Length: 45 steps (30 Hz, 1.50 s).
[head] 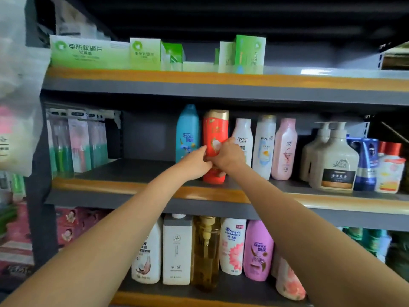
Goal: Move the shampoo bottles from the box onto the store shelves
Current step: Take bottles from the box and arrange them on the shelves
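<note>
Hands meet on the red bottle (215,138): the left hand (194,161) touches its side from eight o'clock, whether gripping cannot be told, while the right hand (228,157) curls around its front from four o'clock. The bottle stands upright near the middle shelf's (132,187) orange-edged lip, just beside a blue bottle (187,131) at nine o'clock and a white bottle (243,136) at three o'clock. Bare grey shelf lies further toward nine o'clock. The bottle is glossy plastic, gold-capped.
</note>
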Tool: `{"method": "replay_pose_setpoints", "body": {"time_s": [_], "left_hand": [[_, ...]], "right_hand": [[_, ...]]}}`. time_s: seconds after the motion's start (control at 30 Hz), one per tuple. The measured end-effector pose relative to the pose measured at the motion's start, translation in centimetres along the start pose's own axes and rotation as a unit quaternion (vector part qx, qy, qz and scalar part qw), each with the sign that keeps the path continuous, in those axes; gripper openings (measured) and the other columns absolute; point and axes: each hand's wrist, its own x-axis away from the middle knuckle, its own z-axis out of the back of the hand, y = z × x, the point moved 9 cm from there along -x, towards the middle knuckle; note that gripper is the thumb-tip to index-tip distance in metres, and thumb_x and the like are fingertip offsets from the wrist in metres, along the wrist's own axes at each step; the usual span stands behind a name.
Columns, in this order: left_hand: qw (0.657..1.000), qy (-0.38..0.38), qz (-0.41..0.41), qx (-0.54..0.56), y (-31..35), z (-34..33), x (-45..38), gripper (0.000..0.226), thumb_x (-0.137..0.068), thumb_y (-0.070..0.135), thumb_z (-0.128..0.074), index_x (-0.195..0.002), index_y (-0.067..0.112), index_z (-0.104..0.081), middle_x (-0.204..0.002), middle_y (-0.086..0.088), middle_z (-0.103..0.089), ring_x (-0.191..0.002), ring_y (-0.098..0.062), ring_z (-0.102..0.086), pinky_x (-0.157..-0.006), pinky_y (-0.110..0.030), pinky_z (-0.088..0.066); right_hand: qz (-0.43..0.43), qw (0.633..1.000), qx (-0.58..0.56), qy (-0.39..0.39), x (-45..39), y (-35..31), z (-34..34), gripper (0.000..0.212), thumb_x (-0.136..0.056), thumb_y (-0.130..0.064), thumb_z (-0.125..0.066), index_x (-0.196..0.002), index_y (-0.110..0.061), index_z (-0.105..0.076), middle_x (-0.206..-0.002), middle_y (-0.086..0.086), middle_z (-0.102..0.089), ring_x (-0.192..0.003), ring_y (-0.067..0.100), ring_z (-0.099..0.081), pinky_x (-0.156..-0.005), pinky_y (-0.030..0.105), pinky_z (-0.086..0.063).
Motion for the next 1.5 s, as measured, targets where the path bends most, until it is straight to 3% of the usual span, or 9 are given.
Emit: {"method": "replay_pose_setpoints", "body": {"time_s": [0.3, 0.37, 0.47, 0.63, 0.8, 0.97, 1.13, 1.3, 1.5], "left_hand": [[1.000, 0.006, -0.006, 0.024, -1.6, 0.8, -0.8, 0.055, -0.093, 0.015, -0.051, -0.144, 0.020, -0.032, -0.142, -0.001, -0.044, -0.130, -0.019, -0.042, -0.103, -0.026, -0.031], [0.997, 0.079, -0.009, 0.006, -1.9, 2.0, -0.2, 0.051, -0.092, 0.014, -0.050, -0.141, 0.016, -0.036, -0.140, -0.002, -0.046, -0.127, -0.021, -0.045, -0.106, -0.031, -0.035], [0.968, 0.237, -0.073, 0.033, -1.9, 4.3, 3.2, 0.036, -0.089, 0.006, -0.049, -0.124, 0.011, -0.052, -0.126, -0.004, -0.053, -0.113, -0.019, -0.055, -0.098, -0.036, -0.043], [0.905, 0.368, -0.196, 0.085, -4.8, 2.7, 13.9, 0.027, -0.078, -0.004, -0.047, -0.101, 0.003, -0.059, -0.098, -0.005, -0.056, -0.088, -0.013, -0.056, -0.078, -0.020, -0.044], [0.977, 0.205, -0.052, 0.018, -19.3, -10.0, 23.3, 0.023, -0.080, 0.007, -0.042, -0.097, 0.008, -0.057, -0.093, 0.005, -0.047, -0.085, -0.014, -0.050, -0.072, -0.022, -0.037], [0.989, 0.018, 0.132, -0.070, -34.3, -21.2, 35.4, 0.024, -0.080, -0.007, -0.056, -0.101, 0.006, -0.060, -0.096, -0.008, -0.056, -0.081, -0.023, -0.058, -0.073, -0.024, -0.042], [0.953, -0.141, 0.244, -0.107, -43.3, -30.0, 44.6, 0.028, -0.087, 0.009, -0.056, -0.115, 0.011, -0.054, -0.118, -0.007, -0.051, -0.101, -0.023, -0.054, -0.085, -0.032, -0.045], [0.882, -0.324, 0.302, -0.162, -49.5, -35.9, 52.3, 0.045, -0.093, 0.018, -0.050, -0.134, 0.013, -0.035, -0.134, -0.010, -0.038, -0.117, -0.029, -0.046, -0.094, -0.035, -0.043], [0.830, -0.384, 0.376, -0.149, -56.1, -40.7, 56.3, 0.057, -0.095, 0.016, -0.047, -0.145, 0.015, -0.020, -0.138, -0.014, -0.032, -0.119, -0.031, -0.045, -0.088, -0.034, -0.044]], "right_hand": [[-0.045, 0.996, -0.012, -0.070, -0.1, 0.3, -1.8, 0.055, -0.083, -0.023, -0.069, -0.120, -0.001, -0.035, -0.114, 0.015, -0.057, -0.073, 0.030, -0.065, -0.048, 0.024, -0.047], [-0.040, 0.997, 0.030, -0.056, 0.7, -0.1, -1.0, 0.052, -0.085, -0.025, -0.066, -0.120, -0.002, -0.035, -0.115, 0.015, -0.059, -0.083, 0.032, -0.065, -0.065, 0.032, -0.051], [0.061, 0.986, 0.122, 0.092, 3.7, -2.7, 2.5, 0.039, -0.091, -0.027, -0.054, -0.119, -0.004, -0.040, -0.112, 0.016, -0.061, -0.103, 0.036, -0.059, -0.077, 0.038, -0.045], [0.298, 0.937, -0.098, 0.152, 15.6, -5.7, 0.5, 0.018, -0.086, -0.023, -0.048, -0.093, -0.009, -0.055, -0.068, -0.006, -0.060, -0.063, 0.024, -0.061, -0.060, 0.040, -0.050], [0.280, 0.953, -0.109, -0.044, 25.4, 0.6, -15.7, 0.016, -0.084, -0.021, -0.049, -0.084, -0.007, -0.057, -0.052, -0.010, -0.049, -0.046, 0.023, -0.052, -0.045, 0.035, -0.045], [0.218, 0.908, 0.011, -0.359, 38.1, 10.1, -34.6, 0.013, -0.089, -0.019, -0.051, -0.093, -0.009, -0.058, -0.077, 0.009, -0.065, -0.070, 0.032, -0.062, -0.053, 0.031, -0.043], [0.018, 0.800, 0.108, -0.590, 51.9, 22.6, -47.4, 0.019, -0.092, -0.020, -0.049, -0.101, -0.007, -0.060, -0.103, 0.016, -0.064, -0.096, 0.034, -0.061, -0.075, 0.036, -0.048], [-0.059, 0.685, 0.157, -0.709, 63.4, 30.8, -55.1, 0.022, -0.089, -0.026, -0.056, -0.101, -0.007, -0.056, -0.090, 0.010, -0.055, -0.071, 0.018, -0.050, -0.055, 0.027, -0.036], [-0.014, 0.697, 0.109, -0.709, 68.6, 31.4, -63.7, 0.033, -0.088, -0.031, -0.062, -0.109, -0.007, -0.054, -0.103, 0.012, -0.056, -0.098, 0.026, -0.056, -0.071, 0.028, -0.041]]}}
